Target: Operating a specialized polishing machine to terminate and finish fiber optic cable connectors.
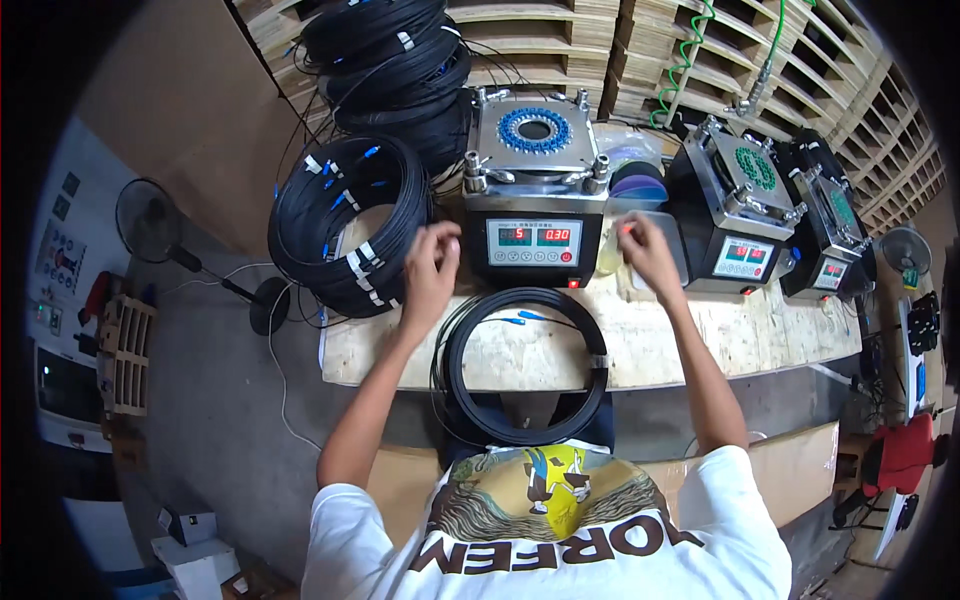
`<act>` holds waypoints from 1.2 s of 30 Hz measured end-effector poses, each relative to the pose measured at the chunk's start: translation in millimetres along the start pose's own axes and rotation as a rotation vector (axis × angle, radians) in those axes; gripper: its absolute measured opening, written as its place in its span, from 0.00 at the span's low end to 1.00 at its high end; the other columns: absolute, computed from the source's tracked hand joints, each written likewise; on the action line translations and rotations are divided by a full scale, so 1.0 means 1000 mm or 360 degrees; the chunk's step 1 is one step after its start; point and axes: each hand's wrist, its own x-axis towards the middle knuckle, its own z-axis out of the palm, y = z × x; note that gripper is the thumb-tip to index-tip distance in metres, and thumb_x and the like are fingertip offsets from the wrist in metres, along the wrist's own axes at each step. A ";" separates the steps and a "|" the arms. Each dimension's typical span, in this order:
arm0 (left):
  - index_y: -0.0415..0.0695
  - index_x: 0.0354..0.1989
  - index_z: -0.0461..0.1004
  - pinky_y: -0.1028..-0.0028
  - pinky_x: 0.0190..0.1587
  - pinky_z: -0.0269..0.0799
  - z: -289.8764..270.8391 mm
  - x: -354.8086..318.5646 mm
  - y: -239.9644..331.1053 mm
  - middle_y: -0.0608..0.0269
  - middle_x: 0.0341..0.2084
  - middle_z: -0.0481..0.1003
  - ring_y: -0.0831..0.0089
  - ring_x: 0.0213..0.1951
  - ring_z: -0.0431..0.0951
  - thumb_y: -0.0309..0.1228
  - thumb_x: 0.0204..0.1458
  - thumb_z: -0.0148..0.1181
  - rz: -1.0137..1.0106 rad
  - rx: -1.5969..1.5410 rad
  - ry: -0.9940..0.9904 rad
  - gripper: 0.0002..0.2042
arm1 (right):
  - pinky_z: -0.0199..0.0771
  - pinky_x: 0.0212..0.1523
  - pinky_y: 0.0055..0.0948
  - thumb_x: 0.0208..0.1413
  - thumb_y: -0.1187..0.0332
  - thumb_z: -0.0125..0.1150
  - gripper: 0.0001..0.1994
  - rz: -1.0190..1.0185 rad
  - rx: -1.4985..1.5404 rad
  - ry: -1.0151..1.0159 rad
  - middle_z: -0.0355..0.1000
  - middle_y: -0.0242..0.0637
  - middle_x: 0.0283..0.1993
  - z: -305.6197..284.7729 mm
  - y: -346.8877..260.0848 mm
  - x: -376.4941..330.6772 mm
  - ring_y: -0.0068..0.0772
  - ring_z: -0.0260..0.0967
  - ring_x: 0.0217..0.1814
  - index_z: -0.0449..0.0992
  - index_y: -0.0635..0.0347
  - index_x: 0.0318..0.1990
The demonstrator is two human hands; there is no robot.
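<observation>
My left hand [430, 280] is raised between the stacked black cable coils [340, 220] and a polishing machine [535, 190], its fingers curled together. Whatever they pinch, if anything, is too small to make out. On the machine's other side is my right hand [650, 255], also with closed fingers; a tiny red spot shows at their tips. A single coil of black cable [455, 355] lies between my forearms, over the table's front edge and my lap. Its blue connectors [513, 321] rest inside the ring. The machine carries a ring of blue connectors [535, 113] on its top plate.
Two more machines [735, 210] [828, 225] with green rings stand to the right on the wooden table [650, 355]. Beside my right hand are a translucent tray [665, 235] and purple discs [638, 188]. More coils [390, 60] pile up behind, and a fan [150, 215] stands left.
</observation>
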 end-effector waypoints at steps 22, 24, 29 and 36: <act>0.32 0.61 0.61 0.56 0.49 0.77 0.044 -0.084 -0.042 0.30 0.40 0.76 0.42 0.46 0.78 0.30 0.40 0.67 -0.0890 0.0984 -0.0968 0.36 | 0.72 0.47 0.46 0.32 0.56 0.75 0.24 0.0267 -0.1520 -0.0291 0.78 0.47 0.35 0.098 0.081 -0.097 0.51 0.77 0.41 0.75 0.61 0.36; 0.31 0.58 0.64 0.56 0.49 0.77 0.046 -0.083 -0.043 0.31 0.40 0.76 0.42 0.46 0.79 0.30 0.40 0.67 -0.0893 0.0974 -0.0956 0.34 | 0.72 0.47 0.45 0.32 0.56 0.75 0.24 0.0286 -0.1521 -0.0265 0.78 0.48 0.35 0.099 0.090 -0.097 0.51 0.77 0.40 0.76 0.61 0.35; 0.30 0.50 0.71 0.56 0.49 0.77 0.041 -0.080 -0.035 0.31 0.39 0.77 0.42 0.45 0.79 0.30 0.39 0.67 -0.0960 0.0978 -0.1035 0.27 | 0.72 0.46 0.46 0.32 0.56 0.75 0.22 0.0330 -0.1513 -0.0266 0.78 0.48 0.35 0.101 0.085 -0.098 0.50 0.76 0.40 0.78 0.62 0.34; 0.31 0.52 0.69 0.55 0.51 0.75 0.042 -0.090 -0.036 0.30 0.42 0.75 0.41 0.47 0.77 0.32 0.40 0.68 -0.0857 0.0981 -0.0981 0.29 | 0.76 0.41 0.47 0.38 0.59 0.72 0.20 0.0176 -0.1476 -0.0080 0.78 0.49 0.34 0.099 0.074 -0.115 0.51 0.77 0.39 0.78 0.65 0.36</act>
